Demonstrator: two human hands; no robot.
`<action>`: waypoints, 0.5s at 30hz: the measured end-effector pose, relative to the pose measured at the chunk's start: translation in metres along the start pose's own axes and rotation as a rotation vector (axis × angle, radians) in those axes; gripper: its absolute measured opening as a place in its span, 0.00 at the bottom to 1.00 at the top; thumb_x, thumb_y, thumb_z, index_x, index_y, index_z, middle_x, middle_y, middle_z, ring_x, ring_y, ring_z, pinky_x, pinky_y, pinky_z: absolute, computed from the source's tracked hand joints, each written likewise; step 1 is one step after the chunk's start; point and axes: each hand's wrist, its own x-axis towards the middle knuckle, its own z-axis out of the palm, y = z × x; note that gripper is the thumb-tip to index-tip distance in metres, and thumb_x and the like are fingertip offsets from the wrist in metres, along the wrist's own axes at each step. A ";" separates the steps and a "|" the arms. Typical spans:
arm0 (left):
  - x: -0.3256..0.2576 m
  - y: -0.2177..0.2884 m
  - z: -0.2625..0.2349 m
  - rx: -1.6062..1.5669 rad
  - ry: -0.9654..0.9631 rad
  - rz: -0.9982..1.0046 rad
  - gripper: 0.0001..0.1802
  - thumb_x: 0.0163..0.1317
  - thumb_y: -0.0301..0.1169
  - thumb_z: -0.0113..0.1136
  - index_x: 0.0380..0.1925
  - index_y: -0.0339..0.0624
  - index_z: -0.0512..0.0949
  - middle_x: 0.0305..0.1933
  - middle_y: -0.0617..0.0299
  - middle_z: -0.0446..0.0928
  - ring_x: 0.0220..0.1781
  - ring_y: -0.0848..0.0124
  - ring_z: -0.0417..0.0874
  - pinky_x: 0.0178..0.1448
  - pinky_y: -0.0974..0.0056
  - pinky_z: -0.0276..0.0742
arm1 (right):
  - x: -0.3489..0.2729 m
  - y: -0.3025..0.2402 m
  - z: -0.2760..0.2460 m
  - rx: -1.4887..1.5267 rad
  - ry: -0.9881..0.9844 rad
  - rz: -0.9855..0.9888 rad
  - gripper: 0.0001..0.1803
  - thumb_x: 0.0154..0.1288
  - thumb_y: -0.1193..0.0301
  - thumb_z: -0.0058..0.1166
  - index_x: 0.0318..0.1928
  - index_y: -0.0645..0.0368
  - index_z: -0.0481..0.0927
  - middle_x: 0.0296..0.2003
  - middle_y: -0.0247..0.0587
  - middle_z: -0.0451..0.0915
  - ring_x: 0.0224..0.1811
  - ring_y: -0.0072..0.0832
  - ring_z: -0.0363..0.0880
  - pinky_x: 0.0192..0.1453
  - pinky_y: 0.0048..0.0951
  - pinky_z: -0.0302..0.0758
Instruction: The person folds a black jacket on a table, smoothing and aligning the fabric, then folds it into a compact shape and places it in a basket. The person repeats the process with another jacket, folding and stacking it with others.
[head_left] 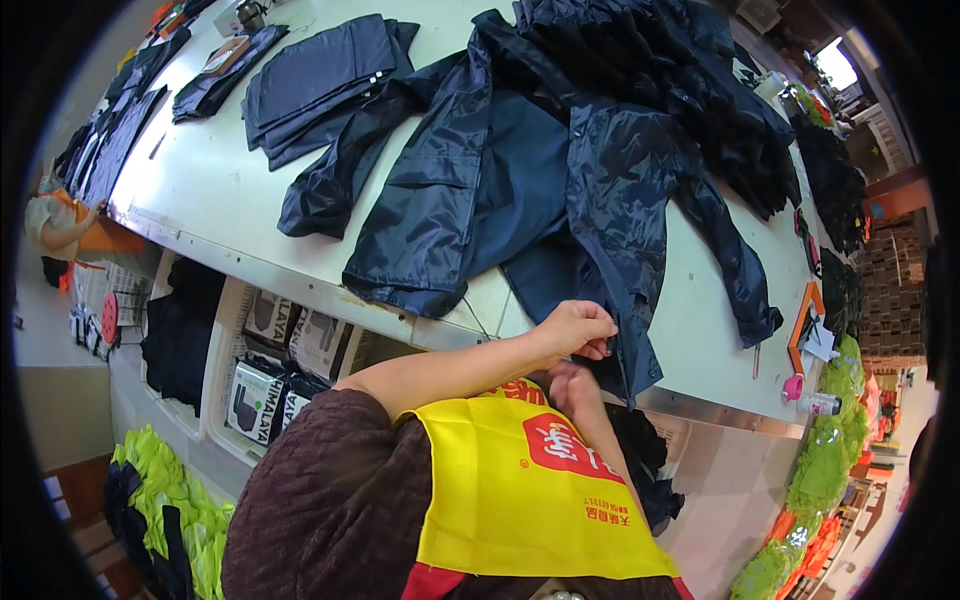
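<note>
A dark navy jacket [425, 215] lies spread on the white table, its front opened and sleeves out to both sides. My left hand [582, 328] is at the table's near edge, beside the jacket's lower front corner. Its fingers are curled and pinched together; what they hold, if anything, is too small to make out. Just below it, close to my apron, is my right hand [575, 385]. That hand is smeared by motion and its fingers are partly hidden, so its grip does not show. A thin dark cord or thread [477, 317] hangs near the jacket's left hem.
Folded dark garments [325, 85] are stacked at the far left, and more dark clothing [640, 60] is heaped behind the jacket. A white crate [215, 400] under the table holds packaged goods. An orange frame [803, 325] and a small bottle [820, 404] lie at the right edge.
</note>
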 end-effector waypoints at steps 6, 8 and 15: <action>-0.010 -0.007 -0.002 0.246 0.088 0.191 0.05 0.57 0.28 0.60 0.29 0.38 0.76 0.25 0.64 0.76 0.24 0.78 0.78 0.30 0.74 0.76 | 0.026 -0.014 -0.024 0.380 0.405 -0.262 0.04 0.65 0.70 0.54 0.36 0.55 0.78 0.27 0.28 0.75 0.26 0.14 0.68 0.26 0.16 0.63; -0.010 -0.003 -0.009 0.282 0.133 0.164 0.06 0.57 0.28 0.61 0.29 0.38 0.76 0.25 0.64 0.76 0.24 0.78 0.78 0.29 0.75 0.75 | 0.028 -0.028 -0.013 0.275 0.381 -0.143 0.05 0.60 0.70 0.59 0.36 0.55 0.80 0.28 0.29 0.78 0.25 0.16 0.72 0.27 0.17 0.68; -0.026 0.000 -0.048 0.484 0.097 0.202 0.08 0.59 0.30 0.60 0.31 0.35 0.77 0.25 0.64 0.77 0.26 0.79 0.78 0.27 0.74 0.74 | 0.039 -0.015 -0.010 0.160 0.311 0.197 0.08 0.59 0.67 0.62 0.35 0.56 0.81 0.28 0.31 0.81 0.26 0.17 0.77 0.29 0.17 0.74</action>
